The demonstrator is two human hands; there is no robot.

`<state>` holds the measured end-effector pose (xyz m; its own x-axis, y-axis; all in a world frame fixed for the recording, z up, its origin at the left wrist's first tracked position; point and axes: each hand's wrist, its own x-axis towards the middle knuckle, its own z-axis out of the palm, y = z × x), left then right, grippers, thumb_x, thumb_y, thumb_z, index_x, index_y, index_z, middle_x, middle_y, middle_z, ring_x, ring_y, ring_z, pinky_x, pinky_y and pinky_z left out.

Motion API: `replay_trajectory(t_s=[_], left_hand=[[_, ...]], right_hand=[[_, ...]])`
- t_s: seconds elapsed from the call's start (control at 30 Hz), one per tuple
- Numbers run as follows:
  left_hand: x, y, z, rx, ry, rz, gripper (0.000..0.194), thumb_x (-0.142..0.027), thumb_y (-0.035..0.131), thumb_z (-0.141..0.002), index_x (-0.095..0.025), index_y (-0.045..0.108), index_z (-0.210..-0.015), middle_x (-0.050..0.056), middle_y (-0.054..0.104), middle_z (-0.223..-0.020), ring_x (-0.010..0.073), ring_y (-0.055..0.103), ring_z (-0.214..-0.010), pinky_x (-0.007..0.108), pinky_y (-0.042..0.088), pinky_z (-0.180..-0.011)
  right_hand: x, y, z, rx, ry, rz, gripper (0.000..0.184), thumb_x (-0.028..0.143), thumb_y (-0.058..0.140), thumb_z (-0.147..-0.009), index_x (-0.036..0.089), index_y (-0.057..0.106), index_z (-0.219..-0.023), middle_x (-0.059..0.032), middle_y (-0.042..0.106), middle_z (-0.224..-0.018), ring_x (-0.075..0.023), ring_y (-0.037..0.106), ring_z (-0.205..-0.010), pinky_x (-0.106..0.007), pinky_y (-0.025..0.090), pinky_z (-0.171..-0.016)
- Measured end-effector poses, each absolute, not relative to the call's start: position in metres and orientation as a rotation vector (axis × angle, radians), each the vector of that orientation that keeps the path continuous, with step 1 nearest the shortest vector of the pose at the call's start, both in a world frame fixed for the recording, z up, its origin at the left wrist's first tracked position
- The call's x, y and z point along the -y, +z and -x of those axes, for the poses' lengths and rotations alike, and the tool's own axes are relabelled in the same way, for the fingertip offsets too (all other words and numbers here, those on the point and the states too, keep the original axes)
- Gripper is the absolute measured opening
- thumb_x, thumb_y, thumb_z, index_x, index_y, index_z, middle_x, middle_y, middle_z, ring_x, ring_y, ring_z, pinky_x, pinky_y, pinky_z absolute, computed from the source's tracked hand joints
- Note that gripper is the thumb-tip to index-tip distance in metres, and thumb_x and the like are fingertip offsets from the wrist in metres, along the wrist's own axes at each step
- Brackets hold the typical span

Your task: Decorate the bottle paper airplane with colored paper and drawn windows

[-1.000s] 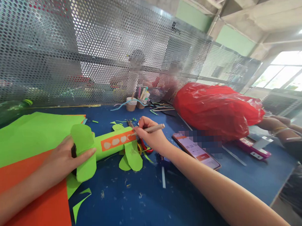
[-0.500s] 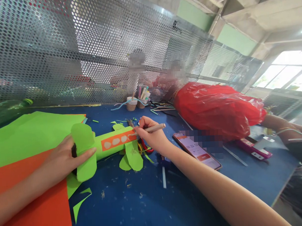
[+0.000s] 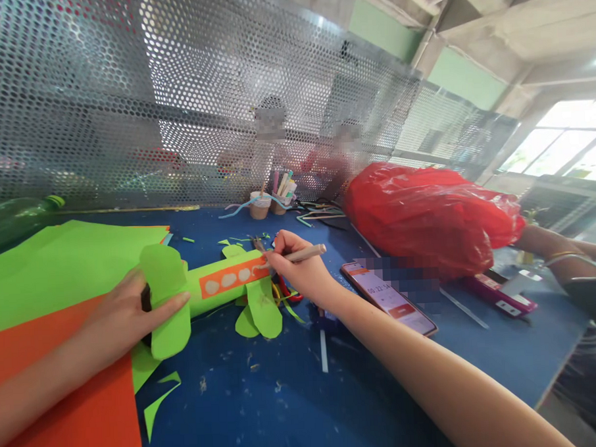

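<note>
A green paper tube (image 3: 196, 300) with rounded paper flaps at both ends lies slanted over the blue table. Along its upper side runs an orange paper strip (image 3: 210, 295) bearing a row of pale ovals. My left hand (image 3: 128, 307) grips the tube's left end, its thumb over the big green flap (image 3: 166, 321). In my right hand (image 3: 296, 263) a marker pen (image 3: 306, 253) is pinched, its tip at the strip's right end and partly hidden by the fingers. Scissors (image 3: 286, 293) with red and yellow handles lie partly hidden behind the tube and right hand.
Green paper sheets (image 3: 72, 260) and an orange sheet (image 3: 88, 404) cover the left side. A phone (image 3: 390, 298) showing a timer lies right of my forearm. Behind it sits a red plastic bag (image 3: 426, 218), with another person's arm (image 3: 550, 249) beside it. Cups of pens (image 3: 282, 201) stand near the perforated metal screen (image 3: 199, 109).
Both hands and the tube stay almost in place, the pen still at the strip's right end. The other person's arm at the right has shifted slightly.
</note>
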<state>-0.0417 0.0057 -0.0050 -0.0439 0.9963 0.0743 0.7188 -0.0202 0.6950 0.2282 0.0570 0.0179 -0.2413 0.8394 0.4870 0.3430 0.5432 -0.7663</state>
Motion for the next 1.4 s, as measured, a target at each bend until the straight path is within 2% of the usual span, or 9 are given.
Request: replay_trajectory(t_s=[0.2, 0.53, 0.63, 0.87, 1.07, 1.4], left_hand=[[-0.0057, -0.0059, 0.0420, -1.791, 0.806, -1.776, 0.072, -0.070, 0.055, -0.067, -0.020, 0.055, -0.119, 0.011, 0.059, -0.124, 0.0364, 0.056, -0.110, 0.048, 0.046, -0.093], [-0.0063, -0.0061, 0.0422, -1.855, 0.763, -1.800, 0.068, -0.073, 0.052, -0.067, -0.021, 0.056, -0.111, 0.008, 0.060, -0.107, 0.0315, 0.060, -0.092, 0.041, 0.049, -0.076], [-0.0060, -0.0051, 0.0424, -1.852, 0.744, -1.818, 0.067, -0.072, 0.052, -0.068, -0.021, 0.056, -0.112, 0.008, 0.059, -0.106, 0.0314, 0.060, -0.093, 0.039, 0.049, -0.074], [-0.0061, -0.0041, 0.0402, -1.838, 0.785, -1.780, 0.068, -0.072, 0.055, -0.065, -0.021, 0.057, -0.111, 0.009, 0.060, -0.110, 0.0341, 0.059, -0.100, 0.043, 0.050, -0.081], [-0.0036, -0.0025, 0.0404, -1.822, 0.830, -1.831, 0.064, -0.069, 0.055, -0.066, -0.022, 0.057, -0.109, 0.007, 0.060, -0.101, 0.0326, 0.060, -0.096, 0.039, 0.051, -0.073], [-0.0040, -0.0012, 0.0389, -1.815, 0.812, -1.831, 0.062, -0.069, 0.054, -0.067, -0.021, 0.056, -0.107, 0.006, 0.058, -0.101, 0.0308, 0.060, -0.093, 0.037, 0.050, -0.074]], right_hand=[[-0.0574, 0.0181, -0.2280, 1.826, 0.637, 0.972, 0.022, 0.023, 0.057, -0.077, 0.023, 0.040, -0.063, 0.0049, 0.042, -0.061, -0.0129, 0.039, -0.060, -0.025, 0.031, -0.056], [-0.0579, 0.0179, -0.2284, 1.833, 0.621, 0.966, 0.022, 0.020, 0.056, -0.075, 0.023, 0.037, -0.063, 0.0052, 0.040, -0.061, -0.0124, 0.036, -0.059, -0.025, 0.029, -0.055], [-0.0579, 0.0182, -0.2286, 1.833, 0.626, 0.957, 0.022, 0.021, 0.055, -0.076, 0.023, 0.038, -0.063, 0.0052, 0.039, -0.061, -0.0124, 0.036, -0.059, -0.025, 0.029, -0.055], [-0.0573, 0.0189, -0.2281, 1.797, 0.665, 0.948, 0.023, 0.020, 0.055, -0.074, 0.023, 0.037, -0.062, 0.0061, 0.038, -0.060, -0.0117, 0.035, -0.057, -0.025, 0.030, -0.055], [-0.0545, 0.0194, -0.2264, 1.779, 0.735, 0.963, 0.022, 0.026, 0.058, -0.078, 0.023, 0.041, -0.065, 0.0058, 0.045, -0.059, -0.0116, 0.039, -0.055, -0.025, 0.031, -0.053], [-0.0518, 0.0205, -0.2253, 1.812, 0.710, 0.988, 0.023, 0.027, 0.058, -0.079, 0.023, 0.041, -0.064, 0.0054, 0.045, -0.059, -0.0115, 0.038, -0.055, -0.025, 0.029, -0.052]])
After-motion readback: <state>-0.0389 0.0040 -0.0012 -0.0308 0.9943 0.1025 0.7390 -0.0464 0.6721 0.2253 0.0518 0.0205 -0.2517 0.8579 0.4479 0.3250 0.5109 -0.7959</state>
